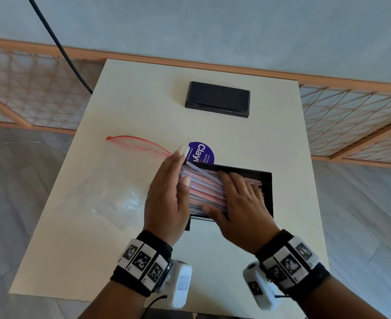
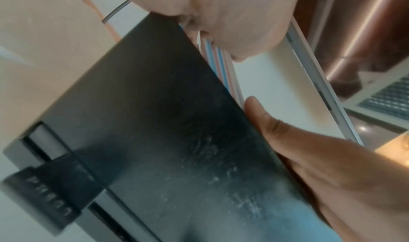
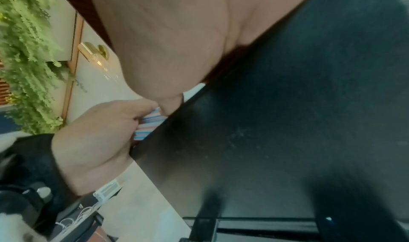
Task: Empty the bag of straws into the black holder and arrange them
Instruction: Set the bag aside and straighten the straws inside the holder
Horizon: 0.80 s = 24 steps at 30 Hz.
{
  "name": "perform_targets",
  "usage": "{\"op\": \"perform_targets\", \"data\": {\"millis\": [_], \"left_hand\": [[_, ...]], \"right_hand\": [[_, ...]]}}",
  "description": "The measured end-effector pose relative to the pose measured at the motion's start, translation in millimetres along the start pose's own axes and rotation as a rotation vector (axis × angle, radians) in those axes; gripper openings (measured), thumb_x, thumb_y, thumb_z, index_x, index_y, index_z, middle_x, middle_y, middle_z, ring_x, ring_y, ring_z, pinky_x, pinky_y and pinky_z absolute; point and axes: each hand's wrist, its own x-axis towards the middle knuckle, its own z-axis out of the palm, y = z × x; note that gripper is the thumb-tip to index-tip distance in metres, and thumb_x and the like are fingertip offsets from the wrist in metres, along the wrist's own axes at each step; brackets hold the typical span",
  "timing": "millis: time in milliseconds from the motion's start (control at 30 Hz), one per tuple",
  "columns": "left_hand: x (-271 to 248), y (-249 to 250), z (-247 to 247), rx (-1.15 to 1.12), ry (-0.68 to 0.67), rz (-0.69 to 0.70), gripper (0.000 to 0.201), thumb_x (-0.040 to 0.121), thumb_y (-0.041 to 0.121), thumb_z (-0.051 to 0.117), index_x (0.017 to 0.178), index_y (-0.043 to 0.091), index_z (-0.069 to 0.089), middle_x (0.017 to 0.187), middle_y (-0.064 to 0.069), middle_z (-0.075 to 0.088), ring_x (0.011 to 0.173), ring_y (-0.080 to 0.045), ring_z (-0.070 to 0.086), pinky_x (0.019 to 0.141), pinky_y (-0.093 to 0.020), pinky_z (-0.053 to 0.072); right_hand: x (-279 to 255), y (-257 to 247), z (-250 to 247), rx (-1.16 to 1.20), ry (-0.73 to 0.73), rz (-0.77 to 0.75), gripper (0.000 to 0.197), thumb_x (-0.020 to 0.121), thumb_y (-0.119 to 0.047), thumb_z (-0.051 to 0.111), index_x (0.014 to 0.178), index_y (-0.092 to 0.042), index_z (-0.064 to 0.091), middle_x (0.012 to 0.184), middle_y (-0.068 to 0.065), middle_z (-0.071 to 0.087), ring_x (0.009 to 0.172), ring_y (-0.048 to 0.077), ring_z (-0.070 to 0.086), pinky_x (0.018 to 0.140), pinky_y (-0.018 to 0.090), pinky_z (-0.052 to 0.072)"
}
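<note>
The black holder [image 1: 267, 194] sits in the middle of the table, filled with pink, blue and white striped straws [image 1: 203, 189] lying lengthwise. My left hand [image 1: 166, 192] stands on edge with straight fingers, its palm pressed against the straws' left ends. My right hand [image 1: 238, 194] lies flat on top of the straws, its thumb along the near edge. The clear bag [image 1: 120, 180] with a red zipper lies flat to the left. The left wrist view shows the holder's dark wall [image 2: 166, 123] with straws [image 2: 221, 62] under my palm. The right wrist view shows straw ends [image 3: 148, 125] between both hands.
A black rectangular lid [image 1: 217, 99] lies at the far side of the cream table [image 1: 97, 249]. A round purple label [image 1: 202, 153] sits just behind the holder. A black cable [image 1: 58, 44] hangs at the far left. Wooden lattice screens flank the table.
</note>
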Motion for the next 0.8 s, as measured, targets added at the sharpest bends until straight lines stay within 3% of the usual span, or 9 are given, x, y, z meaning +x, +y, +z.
{"op": "perform_targets", "data": {"millis": [100, 167, 367, 533, 700, 800], "left_hand": [[-1, -2, 0, 0.026, -0.03, 0.02, 0.052, 0.11, 0.033, 0.035, 0.159, 0.018, 0.04, 0.165, 0.001, 0.043, 0.153, -0.011, 0.039, 0.122, -0.038, 0.042], [-1, -1, -1, 0.021, -0.039, 0.025, 0.054, 0.109, 0.035, 0.033, 0.159, 0.017, 0.039, 0.165, -0.001, 0.044, 0.153, -0.013, 0.04, 0.122, -0.041, 0.042], [-2, -5, 1, 0.077, -0.053, 0.029, 0.057, 0.108, 0.039, 0.031, 0.157, 0.013, 0.044, 0.162, -0.005, 0.048, 0.151, -0.02, 0.045, 0.118, -0.049, 0.045], [-4, -5, 1, 0.111, -0.051, 0.033, 0.057, 0.108, 0.039, 0.032, 0.155, 0.011, 0.048, 0.159, -0.007, 0.052, 0.148, -0.022, 0.049, 0.115, -0.05, 0.048], [-4, -6, 2, 0.165, -0.079, 0.032, 0.059, 0.108, 0.042, 0.03, 0.156, 0.012, 0.047, 0.161, -0.005, 0.05, 0.151, -0.02, 0.045, 0.118, -0.048, 0.045], [-4, -8, 2, 0.194, -0.099, 0.034, 0.061, 0.108, 0.044, 0.029, 0.157, 0.013, 0.046, 0.162, -0.004, 0.049, 0.152, -0.02, 0.044, 0.119, -0.045, 0.044]], "right_hand": [[4, 2, -3, 0.003, -0.003, 0.009, 0.087, 0.084, -0.085, 0.036, 0.141, -0.021, 0.048, 0.135, 0.0, 0.045, 0.127, 0.023, 0.047, 0.111, 0.045, 0.039], [6, 4, -4, 0.002, -0.004, -0.003, 0.08, 0.083, -0.085, 0.039, 0.132, -0.023, 0.052, 0.134, -0.002, 0.044, 0.126, 0.022, 0.048, 0.111, 0.045, 0.039], [8, 5, -8, -0.03, -0.064, -0.022, 0.093, 0.081, -0.086, 0.036, 0.147, -0.02, 0.041, 0.133, -0.003, 0.048, 0.124, 0.021, 0.05, 0.113, 0.042, 0.035], [8, 3, -8, -0.068, -0.025, -0.066, 0.081, 0.084, -0.082, 0.037, 0.133, -0.019, 0.055, 0.134, 0.001, 0.049, 0.126, 0.024, 0.047, 0.115, 0.044, 0.031], [8, 5, -3, -0.022, -0.083, -0.038, 0.093, 0.083, -0.084, 0.031, 0.148, -0.017, 0.039, 0.143, 0.0, 0.047, 0.133, 0.024, 0.046, 0.117, 0.044, 0.03], [18, 9, -8, -0.03, -0.145, -0.023, 0.101, 0.075, -0.091, 0.031, 0.15, -0.024, 0.035, 0.136, -0.002, 0.044, 0.128, 0.024, 0.046, 0.115, 0.044, 0.031]]}}
